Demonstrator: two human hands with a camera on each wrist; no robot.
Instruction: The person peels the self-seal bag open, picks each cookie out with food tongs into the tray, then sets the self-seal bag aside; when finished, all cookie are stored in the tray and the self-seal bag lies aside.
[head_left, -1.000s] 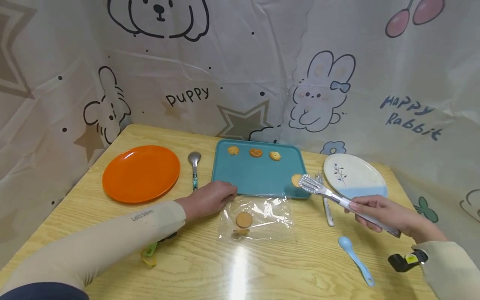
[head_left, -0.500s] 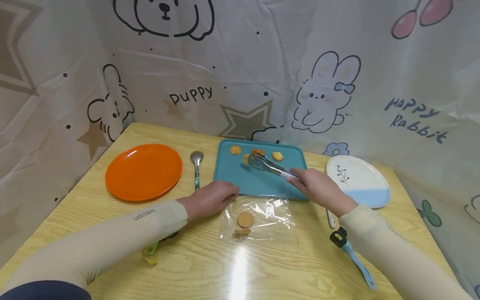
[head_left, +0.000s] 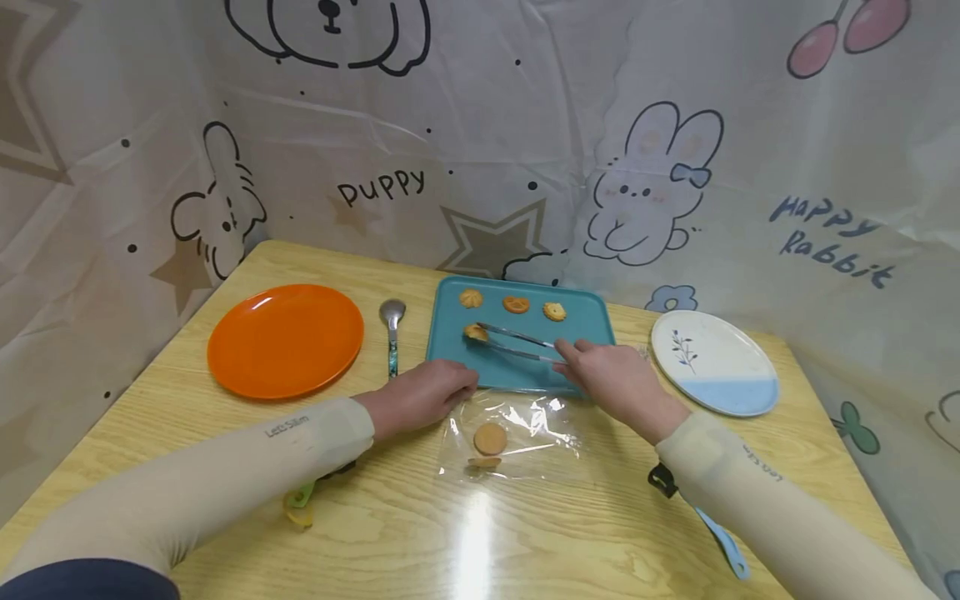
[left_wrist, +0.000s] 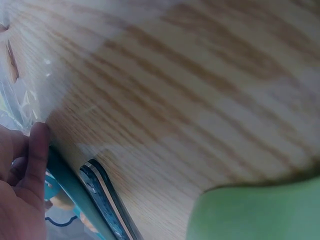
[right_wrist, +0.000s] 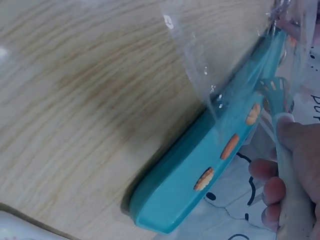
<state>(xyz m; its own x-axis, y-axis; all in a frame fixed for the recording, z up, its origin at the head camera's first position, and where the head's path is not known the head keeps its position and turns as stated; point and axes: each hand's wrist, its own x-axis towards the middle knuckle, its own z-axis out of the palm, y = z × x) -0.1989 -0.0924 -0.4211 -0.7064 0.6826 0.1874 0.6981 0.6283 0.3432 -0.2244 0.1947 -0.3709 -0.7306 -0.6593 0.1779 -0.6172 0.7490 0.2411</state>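
In the head view my left hand (head_left: 423,396) rests at the near left corner of the teal tray (head_left: 525,367), its fingers pinching the edge of a clear plastic bag (head_left: 551,433). Two round biscuits (head_left: 491,438) are in the bag. My right hand (head_left: 615,379) grips metal tongs (head_left: 517,337) over the tray. The tongs' arms are spread, and a cookie (head_left: 475,332) is at their tips, low over the tray's left part. Behind it lie a flower-shaped cookie (head_left: 470,298), a pretzel-shaped cookie (head_left: 515,304) and a scalloped cookie (head_left: 554,311).
An orange plate (head_left: 285,342) and a metal spoon (head_left: 392,321) lie left of the tray. To its right are a white-and-blue plate (head_left: 712,358) and a fork, mostly hidden by my hand. A light blue spoon (head_left: 727,546) shows under my right forearm.
My right hand has carried the cookie in the tongs from the tray's right side to its left part, and the tongs' arms have spread. My left hand has stayed put.
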